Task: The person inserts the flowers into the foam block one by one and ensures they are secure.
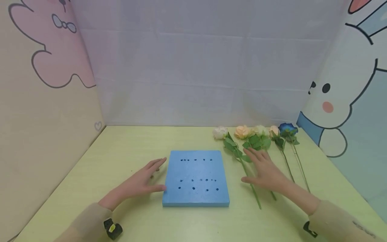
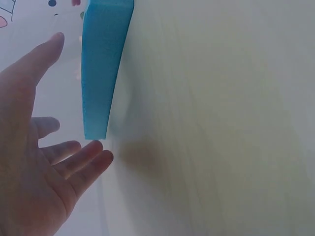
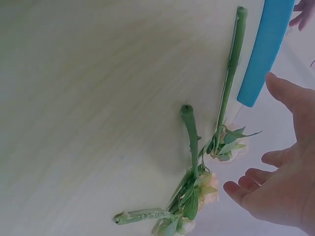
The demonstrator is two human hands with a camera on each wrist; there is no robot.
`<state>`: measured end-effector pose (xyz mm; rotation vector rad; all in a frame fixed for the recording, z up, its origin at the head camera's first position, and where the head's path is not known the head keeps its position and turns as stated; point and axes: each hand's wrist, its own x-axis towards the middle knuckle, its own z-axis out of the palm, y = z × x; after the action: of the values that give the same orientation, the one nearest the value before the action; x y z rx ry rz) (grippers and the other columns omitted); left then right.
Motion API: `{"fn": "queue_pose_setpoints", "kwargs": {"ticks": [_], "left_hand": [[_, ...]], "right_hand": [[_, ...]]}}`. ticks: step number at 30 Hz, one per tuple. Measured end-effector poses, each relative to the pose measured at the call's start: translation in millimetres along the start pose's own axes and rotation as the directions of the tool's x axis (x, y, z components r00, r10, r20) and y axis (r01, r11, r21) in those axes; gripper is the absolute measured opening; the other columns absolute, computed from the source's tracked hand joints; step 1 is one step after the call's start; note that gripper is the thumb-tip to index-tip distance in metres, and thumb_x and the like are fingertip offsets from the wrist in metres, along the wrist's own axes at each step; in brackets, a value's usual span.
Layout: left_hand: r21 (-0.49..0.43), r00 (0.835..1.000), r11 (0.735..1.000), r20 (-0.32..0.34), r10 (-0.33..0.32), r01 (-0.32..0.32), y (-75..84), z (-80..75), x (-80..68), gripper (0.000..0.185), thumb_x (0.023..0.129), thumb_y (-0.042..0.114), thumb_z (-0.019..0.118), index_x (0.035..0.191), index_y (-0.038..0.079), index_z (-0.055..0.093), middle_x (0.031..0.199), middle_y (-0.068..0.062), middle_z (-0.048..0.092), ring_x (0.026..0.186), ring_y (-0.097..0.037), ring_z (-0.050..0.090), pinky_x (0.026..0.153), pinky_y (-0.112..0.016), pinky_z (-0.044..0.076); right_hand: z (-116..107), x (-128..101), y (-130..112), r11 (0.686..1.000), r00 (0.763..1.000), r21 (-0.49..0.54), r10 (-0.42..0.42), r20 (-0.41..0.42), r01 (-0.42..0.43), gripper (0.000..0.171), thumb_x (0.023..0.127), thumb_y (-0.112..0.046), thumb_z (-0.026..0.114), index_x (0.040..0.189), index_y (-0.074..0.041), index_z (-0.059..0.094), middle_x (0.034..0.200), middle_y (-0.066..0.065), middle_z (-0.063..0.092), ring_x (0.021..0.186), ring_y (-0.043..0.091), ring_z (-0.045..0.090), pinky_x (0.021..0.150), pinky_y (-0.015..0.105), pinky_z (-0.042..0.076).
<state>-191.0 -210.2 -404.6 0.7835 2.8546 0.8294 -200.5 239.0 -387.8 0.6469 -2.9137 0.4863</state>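
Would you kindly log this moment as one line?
left hand: empty, beside blue board | right hand: empty, over flowers | both items: on table

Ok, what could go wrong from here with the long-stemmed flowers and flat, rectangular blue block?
The leafy flowers lie crowded by the right hand; lifting one might drag another. The blue block could slide: the left hand isn't gripping it. Some dark holes sit close; material between might tear.

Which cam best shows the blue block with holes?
Head: the blue block shows whole there, holed top face in plain sight. Left wrist shows mainly a side, cut off by the frame's top; right wrist, likewise a side, also cut off at top.
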Motion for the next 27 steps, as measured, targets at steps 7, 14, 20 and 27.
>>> {"fn": "queue_pose_setpoints", "kwargs": {"ticks": [7,14,20,27], "left_hand": [[-0.115,0.999,0.993,0.043,-0.031,0.036,2.3,8.6,0.2,0.097,0.084,0.050,0.073,0.157,0.009,0.024,0.152,-0.021,0.039,0.120,-0.029,0.059,0.091,-0.033,0.055],[-0.207,0.994,0.974,0.073,-0.080,0.094,6.6,10.8,1.5,0.096,0.084,0.045,0.076,0.157,0.008,0.025,0.153,-0.020,0.040,0.116,-0.028,0.062,0.088,-0.033,0.056],[-0.286,0.990,0.949,0.079,-0.117,0.135,6.7,14.4,3.4,0.094,0.084,0.037,0.077,0.156,0.006,0.026,0.151,-0.019,0.045,0.111,-0.022,0.063,0.088,-0.030,0.055],[-0.358,0.967,0.899,0.076,-0.243,0.254,11.1,19.1,5.6,0.094,0.081,0.034,0.081,0.155,0.007,0.029,0.147,-0.016,0.049,0.111,-0.020,0.062,0.091,-0.036,0.055]], "right_hand": [[4.4,1.3,-3.1,0.999,1.000,0.036,0.003,0.013,-0.004,0.097,0.078,-0.036,0.082,0.152,-0.001,0.030,0.154,0.026,0.035,0.136,0.055,0.035,0.104,0.069,0.035],[6.3,1.5,-4.6,0.995,0.999,0.094,0.024,0.038,-0.027,0.093,0.078,-0.031,0.083,0.150,0.002,0.034,0.151,0.029,0.037,0.135,0.055,0.036,0.101,0.067,0.039],[7.5,4.2,-4.2,0.991,0.998,0.130,0.024,0.060,-0.031,0.086,0.081,-0.031,0.081,0.146,0.007,0.038,0.140,0.034,0.045,0.124,0.053,0.047,0.096,0.062,0.046],[9.2,9.0,-0.8,0.981,0.995,0.191,0.012,0.099,-0.031,0.078,0.084,-0.024,0.078,0.141,0.013,0.040,0.117,0.028,0.055,0.099,0.035,0.061,0.078,0.042,0.055]]}}
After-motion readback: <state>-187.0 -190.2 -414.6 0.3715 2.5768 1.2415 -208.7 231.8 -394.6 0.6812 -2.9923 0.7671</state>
